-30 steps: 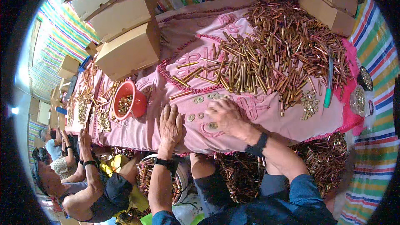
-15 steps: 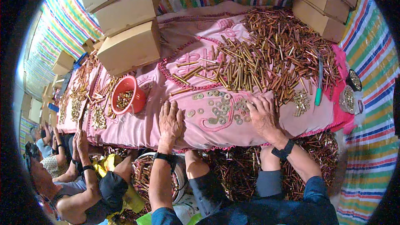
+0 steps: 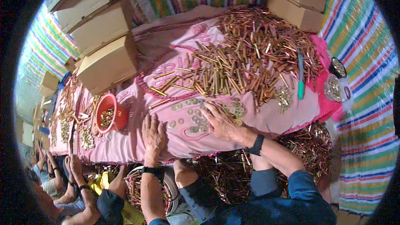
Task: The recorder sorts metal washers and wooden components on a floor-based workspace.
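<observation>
My left hand (image 3: 153, 136) lies flat on the pink cloth (image 3: 129, 143), fingers stretched out, with nothing under it that shows. My right hand (image 3: 223, 123) is lowered palm down over the scattered flat metal washers (image 3: 196, 116), its fingers slightly bent and apart. The fingertips touch the washers or hover just over them; I cannot tell which. More washers (image 3: 236, 107) lie bunched to the right of that hand. Beyond both hands spreads a big heap of brass-coloured metal tubes (image 3: 250, 58), a few of them lying loose toward the left.
Left of my hands stands a red plastic basket (image 3: 111, 116) with small metal parts. Cardboard boxes (image 3: 108, 64) are stacked behind it. A green-handled tool (image 3: 301, 87) lies right of the heap, near small metal pieces (image 3: 284, 100) and bags of parts (image 3: 333, 87). Other people sit at far left.
My right hand has moved left, from the right edge of the washers to among them. My left hand stays flat on the cloth. The whole view has shifted and tilted a little.
</observation>
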`<state>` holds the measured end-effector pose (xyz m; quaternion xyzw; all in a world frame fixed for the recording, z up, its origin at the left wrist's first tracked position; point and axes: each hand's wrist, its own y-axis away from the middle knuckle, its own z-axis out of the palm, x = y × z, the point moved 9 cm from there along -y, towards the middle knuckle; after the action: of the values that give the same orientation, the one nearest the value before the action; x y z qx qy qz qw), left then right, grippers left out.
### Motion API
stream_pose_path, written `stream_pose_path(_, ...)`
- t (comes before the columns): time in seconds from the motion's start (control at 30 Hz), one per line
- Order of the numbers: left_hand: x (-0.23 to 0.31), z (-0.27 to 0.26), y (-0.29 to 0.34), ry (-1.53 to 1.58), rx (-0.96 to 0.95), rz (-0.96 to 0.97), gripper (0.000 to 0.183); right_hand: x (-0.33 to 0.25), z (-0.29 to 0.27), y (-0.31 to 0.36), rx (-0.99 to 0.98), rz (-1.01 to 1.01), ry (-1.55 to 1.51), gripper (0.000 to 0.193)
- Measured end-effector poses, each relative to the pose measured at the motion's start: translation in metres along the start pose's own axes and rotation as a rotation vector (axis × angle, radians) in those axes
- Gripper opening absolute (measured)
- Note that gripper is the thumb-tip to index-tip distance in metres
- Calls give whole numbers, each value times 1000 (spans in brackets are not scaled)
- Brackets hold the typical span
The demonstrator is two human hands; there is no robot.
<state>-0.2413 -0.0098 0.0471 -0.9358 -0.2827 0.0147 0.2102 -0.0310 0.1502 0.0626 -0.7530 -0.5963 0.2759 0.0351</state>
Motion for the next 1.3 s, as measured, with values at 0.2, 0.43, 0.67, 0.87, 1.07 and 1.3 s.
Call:
stream_pose_path(0.2, -8, -5, 3, 110, -82, -64, 50, 29, -45, 22, 147, 16, -183, 53)
stream_pose_path(0.43, -14, -19, 7, 131, 22, -30, 48, 104, -136, 45, 353, 197, 179, 26)
stream_pose_path(0.67, 43, -30, 24, 295, 47, 119, 58, 222, -162, 41, 488, 388, 267, 38)
stream_pose_path(0.87, 218, -33, 30, 475, -183, 391, 71, 325, -212, 99, 347, 939, 338, 49)
stream_pose_path(1.07, 327, -7, 34, 348, -332, 708, 66, 258, -168, 65, -134, 1009, 278, 52)
stream_pose_path(1.3, 409, 31, 8, 319, -305, 791, 73, 265, -109, 53, 148, 921, -230, 32)
